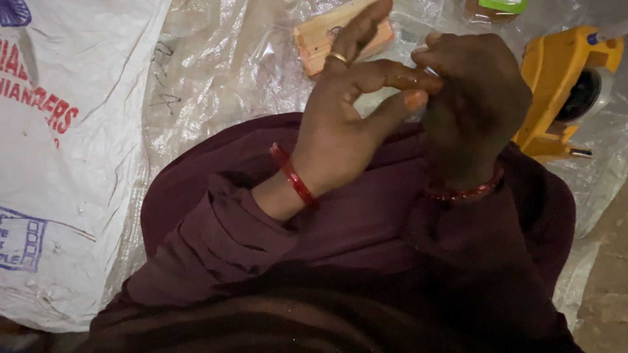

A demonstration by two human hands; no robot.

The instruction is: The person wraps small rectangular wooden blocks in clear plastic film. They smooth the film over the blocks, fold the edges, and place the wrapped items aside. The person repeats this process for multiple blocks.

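A white woven sack (72, 163) with red and blue print lies at far left, cut off by the frame. Beside it spreads clear plastic sheeting (216, 72). The left hand (347, 124) pinches thumb to forefinger against the right hand (474, 104), whose fingers curl shut; what they grip is hidden. Behind lies a wooden block (320, 39). At right sits a yellow tape dispenser (556, 85).
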